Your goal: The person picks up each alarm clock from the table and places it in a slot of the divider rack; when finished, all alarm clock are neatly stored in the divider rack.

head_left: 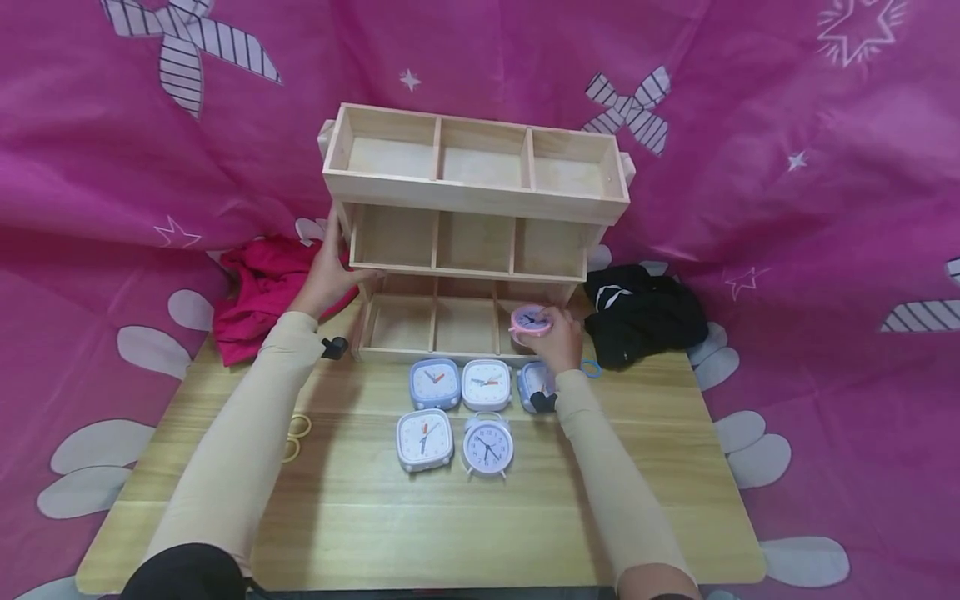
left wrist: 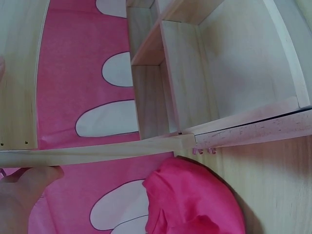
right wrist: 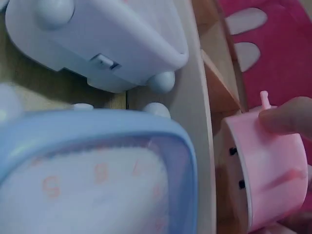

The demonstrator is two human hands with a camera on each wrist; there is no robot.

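Observation:
A three-tier wooden shelf with divided compartments stands at the back of the table. My left hand grips its left side, thumb toward the front; in the left wrist view the hand is partly cut off beside a wooden side piece. My right hand holds a round pink alarm clock, tilted, at the bottom tier's right compartment. In front of that tier sit a blue square clock, a white square clock and another blue clock, partly hidden by the right wrist.
Nearer on the wooden table are a white square clock and a round pale twin-bell clock. Pink cloth lies left of the shelf, black cloth right. Two yellow rings and a blue ring lie nearby.

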